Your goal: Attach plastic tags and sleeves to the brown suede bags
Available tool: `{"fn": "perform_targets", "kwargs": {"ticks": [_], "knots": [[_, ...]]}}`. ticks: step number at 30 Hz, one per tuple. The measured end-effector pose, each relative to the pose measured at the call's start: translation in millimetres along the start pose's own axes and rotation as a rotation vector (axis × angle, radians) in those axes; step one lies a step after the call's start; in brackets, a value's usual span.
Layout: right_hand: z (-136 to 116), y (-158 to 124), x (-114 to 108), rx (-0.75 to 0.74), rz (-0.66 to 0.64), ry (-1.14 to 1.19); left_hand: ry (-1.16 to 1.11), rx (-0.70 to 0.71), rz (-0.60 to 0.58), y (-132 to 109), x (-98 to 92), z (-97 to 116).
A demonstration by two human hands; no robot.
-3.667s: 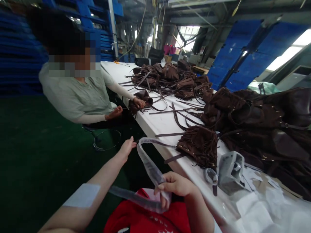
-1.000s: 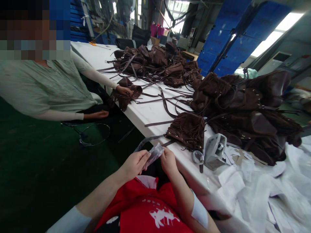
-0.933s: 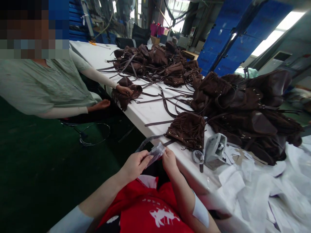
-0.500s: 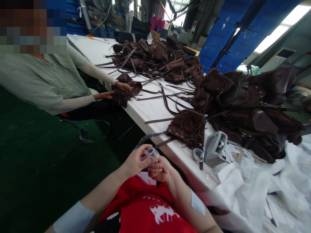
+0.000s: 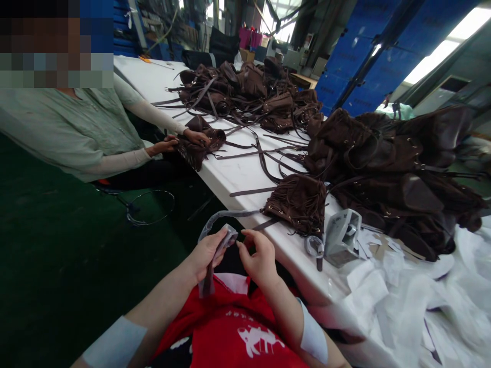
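My left hand (image 5: 209,253) is closed on a dark strap wrapped in clear plastic (image 5: 207,284), whose end hangs down over my red apron. From this hand the wrapped strap loops up to a brown fringed bag (image 5: 297,203) lying at the table's near edge. Just right of the strap, my right hand (image 5: 259,254) is raised with thumb and forefinger apart, nothing visible between them. Beside the bag, a coiled plastic-wrapped strap end (image 5: 314,246) lies near a grey tape dispenser (image 5: 342,237).
Brown bags are heaped on the white table (image 5: 245,174), in a far pile (image 5: 245,84) and a right pile (image 5: 399,179). White wrapping sheets (image 5: 414,291) cover the near right. Across the corner, a seated co-worker (image 5: 103,128) handles another brown bag (image 5: 201,143).
The rolled strap between my hands has unrolled and now hangs from my left hand. My right hand has let go and moved slightly right and up.
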State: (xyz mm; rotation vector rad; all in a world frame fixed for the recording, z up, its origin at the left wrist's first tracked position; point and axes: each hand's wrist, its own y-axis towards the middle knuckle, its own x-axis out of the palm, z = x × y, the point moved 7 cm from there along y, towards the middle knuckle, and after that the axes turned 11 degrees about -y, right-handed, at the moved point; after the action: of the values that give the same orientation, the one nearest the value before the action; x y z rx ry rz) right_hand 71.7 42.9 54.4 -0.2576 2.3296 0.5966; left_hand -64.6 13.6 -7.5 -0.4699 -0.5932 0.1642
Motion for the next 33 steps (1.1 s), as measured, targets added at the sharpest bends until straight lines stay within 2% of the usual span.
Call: {"fn": "perform_targets", "kwargs": {"ticks": [2, 4, 6, 9, 14, 21, 24, 28, 30, 33], "knots": [[-10, -2, 2, -0.148, -0.027, -0.235, 0.065, 0.004, 0.000, 1, 1.3, -6], [-13, -4, 11, -0.229, -0.110, -0.416, 0.162, 0.017, 0.003, 0, 3.1, -13], [-8, -5, 18, -0.235, -0.185, -0.512, 0.258, 0.041, -0.006, -1, 6.3, -19], [2, -3, 22, -0.162, -0.231, -0.504, 0.341, 0.116, -0.069, -5, 15.2, -17], [22, 1, 16, 0.063, -0.201, -0.289, 0.438, 0.215, -0.166, -12, 27.8, -3], [38, 0, 24, 0.240, -0.179, 0.181, 0.660, 0.322, -0.079, -14, 27.2, 18], [42, -6, 44, 0.374, -0.290, 0.484, 0.693, 0.378, -0.085, -13, 28.9, 25], [37, -19, 70, 0.528, -0.469, 0.840, 0.756, 0.393, -0.165, -13, 34.6, 23], [34, -24, 77, 0.542, -0.530, 0.902, 0.758, 0.362, -0.201, -12, 35.4, 19], [35, -27, 78, 0.529, -0.615, 0.856, 0.692, 0.285, -0.210, -11, 31.1, 14]]}}
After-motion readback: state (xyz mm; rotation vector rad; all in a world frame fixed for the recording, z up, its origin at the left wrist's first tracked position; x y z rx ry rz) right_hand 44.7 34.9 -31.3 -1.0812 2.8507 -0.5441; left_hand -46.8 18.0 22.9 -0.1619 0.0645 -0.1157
